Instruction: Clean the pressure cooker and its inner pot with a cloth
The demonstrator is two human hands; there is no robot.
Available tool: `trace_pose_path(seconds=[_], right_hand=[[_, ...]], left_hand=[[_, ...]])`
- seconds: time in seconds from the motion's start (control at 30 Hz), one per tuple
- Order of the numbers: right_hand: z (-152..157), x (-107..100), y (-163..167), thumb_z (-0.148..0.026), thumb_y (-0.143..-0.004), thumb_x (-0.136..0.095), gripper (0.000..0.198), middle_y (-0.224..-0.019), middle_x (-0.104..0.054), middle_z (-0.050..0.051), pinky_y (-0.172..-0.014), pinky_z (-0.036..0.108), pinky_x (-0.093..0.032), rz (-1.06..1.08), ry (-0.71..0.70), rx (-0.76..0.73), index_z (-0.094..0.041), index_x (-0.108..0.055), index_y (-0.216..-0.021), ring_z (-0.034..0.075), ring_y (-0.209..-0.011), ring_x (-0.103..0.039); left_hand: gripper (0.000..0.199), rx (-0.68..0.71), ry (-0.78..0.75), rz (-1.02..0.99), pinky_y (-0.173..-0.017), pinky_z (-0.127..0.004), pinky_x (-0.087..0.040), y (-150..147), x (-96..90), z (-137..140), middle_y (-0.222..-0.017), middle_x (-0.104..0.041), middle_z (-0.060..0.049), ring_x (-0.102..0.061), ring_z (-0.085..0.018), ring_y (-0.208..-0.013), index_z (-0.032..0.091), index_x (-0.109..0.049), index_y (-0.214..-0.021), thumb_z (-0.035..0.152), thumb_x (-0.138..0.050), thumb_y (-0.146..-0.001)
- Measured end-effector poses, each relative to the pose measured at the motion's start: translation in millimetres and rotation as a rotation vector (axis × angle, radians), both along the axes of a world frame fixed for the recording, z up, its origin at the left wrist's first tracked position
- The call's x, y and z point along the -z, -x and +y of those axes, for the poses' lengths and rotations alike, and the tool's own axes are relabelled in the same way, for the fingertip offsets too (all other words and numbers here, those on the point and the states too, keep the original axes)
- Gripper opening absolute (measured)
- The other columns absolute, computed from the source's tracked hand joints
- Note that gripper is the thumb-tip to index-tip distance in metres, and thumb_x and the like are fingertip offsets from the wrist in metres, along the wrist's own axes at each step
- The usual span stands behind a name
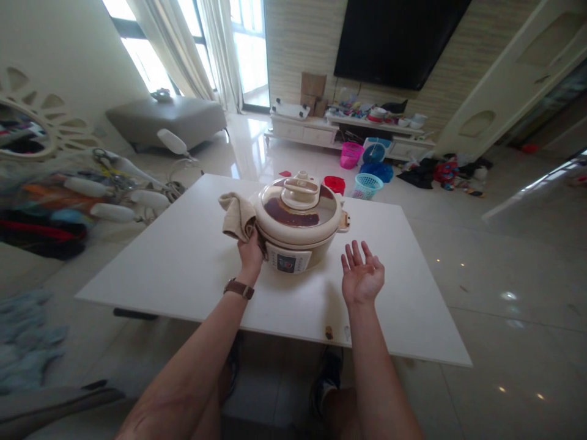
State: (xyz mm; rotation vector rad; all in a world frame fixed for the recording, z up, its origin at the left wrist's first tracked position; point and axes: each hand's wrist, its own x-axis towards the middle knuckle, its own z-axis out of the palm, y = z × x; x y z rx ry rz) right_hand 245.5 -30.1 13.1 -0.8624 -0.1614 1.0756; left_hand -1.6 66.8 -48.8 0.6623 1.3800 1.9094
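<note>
On the white table stands a cream electric cooker (298, 238) with a round lid (270, 223), a knob on top and a dark control panel on its front. Through the lid's clear part something dark brown shows. My left hand (251, 252) grips a beige cloth (238, 217) against the cooker's left side; part of its fingers is hidden by the cloth. To the right of the cooker, my right hand (362, 278) is palm up above the table, fingers apart and holding nothing.
The white table (174, 256) has two small items near its front edge, one a brown piece (329, 332). Beyond it on the floor are a light-blue basket (367, 185), a red container (334, 184) and a pink basket (351, 155). White lamp arms (137, 171) stand at the left.
</note>
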Motion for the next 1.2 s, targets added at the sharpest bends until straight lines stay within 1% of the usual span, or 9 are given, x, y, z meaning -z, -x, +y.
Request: trace_pose_path(seconds=[0.17,0.33,0.4,0.47,0.57,0.7,0.9,1.07,1.2], right_hand=[[1.4,0.0,6.1,-0.048,-0.088,-0.051,0.043,-0.134,-0.073,0.007,-0.110,0.042,-0.045,0.013,0.015,-0.005,-0.024,-0.072,-0.117,0.023,-0.126,-0.067],[5.0,1.5,20.2,-0.045,-0.088,-0.050,0.041,-0.132,-0.073,0.007,-0.110,0.041,-0.045,0.023,0.051,-0.013,-0.024,-0.072,-0.115,0.022,-0.125,-0.068],[5.9,1.6,26.7,-0.045,-0.088,-0.050,0.040,-0.131,-0.074,0.006,-0.110,0.041,-0.045,0.029,0.062,-0.022,-0.024,-0.073,-0.114,0.022,-0.124,-0.068],[6.4,1.5,33.7,-0.044,-0.089,-0.049,0.039,-0.130,-0.074,0.006,-0.110,0.042,-0.046,0.033,0.068,-0.029,-0.025,-0.073,-0.113,0.022,-0.124,-0.068],[7.9,2.7,43.7,-0.043,-0.089,-0.047,0.039,-0.127,-0.075,0.006,-0.110,0.043,-0.046,0.029,0.081,-0.027,-0.024,-0.073,-0.111,0.022,-0.125,-0.067],[12.2,10.6,51.9,-0.043,-0.089,-0.046,0.039,-0.126,-0.074,0.006,-0.110,0.043,-0.046,-0.021,0.091,0.019,-0.024,-0.073,-0.110,0.022,-0.127,-0.066],[15.8,20.4,53.4,-0.045,-0.086,-0.050,0.038,-0.125,-0.075,0.006,-0.107,0.043,-0.047,-0.068,0.090,0.031,-0.024,-0.072,-0.108,0.023,-0.128,-0.065],[13.0,15.3,55.7,-0.043,-0.087,-0.048,0.037,-0.119,-0.077,0.005,-0.105,0.040,-0.047,-0.048,0.107,0.019,-0.023,-0.074,-0.104,0.022,-0.124,-0.067],[12.7,15.4,57.4,-0.042,-0.086,-0.049,0.035,-0.116,-0.078,0.004,-0.105,0.040,-0.046,-0.060,0.118,0.017,-0.023,-0.074,-0.100,0.022,-0.123,-0.067]], left_hand=[[0.036,-0.027,0.149,-0.086,-0.112,-0.044,-0.051,-14.7,16.4,-13.8,-0.127,-0.075,-0.017,-0.069,-0.028,-0.124,0.010,-0.075,-0.112,0.037,-0.076,-0.087],[0.031,-0.078,0.164,-0.162,-0.112,-0.040,-0.052,-45.2,19.5,-65.4,-0.125,-0.076,-0.014,-0.070,-0.024,-0.123,0.013,-0.074,-0.112,0.032,-0.075,-0.088],[0.031,-0.019,0.205,-0.224,-0.103,-0.039,-0.057,-60.5,20.0,-94.9,-0.120,-0.078,-0.013,-0.073,-0.024,-0.115,0.015,-0.074,-0.109,0.036,-0.077,-0.087],[0.039,0.049,0.264,-0.259,-0.085,-0.035,-0.062,-73.4,19.0,-121.2,-0.108,-0.079,-0.012,-0.077,-0.023,-0.097,0.015,-0.073,-0.107,0.044,-0.082,-0.082],[0.056,0.189,0.321,-0.327,-0.058,-0.030,-0.059,-84.2,12.6,-143.5,-0.081,-0.076,-0.008,-0.073,-0.021,-0.064,0.013,-0.070,-0.100,0.057,-0.087,-0.070],[0.052,0.222,0.330,-0.409,-0.048,-0.026,-0.053,-85.6,-4.0,-142.9,-0.069,-0.071,-0.003,-0.067,-0.018,-0.050,0.014,-0.068,-0.097,0.054,-0.088,-0.071],[0.010,0.118,0.360,-0.522,-0.063,-0.027,-0.061,-78.6,-28.3,-128.9,-0.067,-0.071,-0.001,-0.069,-0.015,-0.054,0.016,-0.068,-0.099,0.023,-0.071,-0.091],[0.011,0.113,0.373,-0.539,-0.067,-0.030,-0.063,-64.6,-35.0,-115.9,-0.068,-0.071,-0.001,-0.070,-0.016,-0.056,0.016,-0.069,-0.101,0.023,-0.068,-0.093],[0.009,0.098,0.355,-0.511,-0.074,-0.031,-0.063,-45.2,-31.0,-91.7,-0.080,-0.075,-0.004,-0.074,-0.017,-0.067,0.015,-0.070,-0.100,0.019,-0.065,-0.093]])
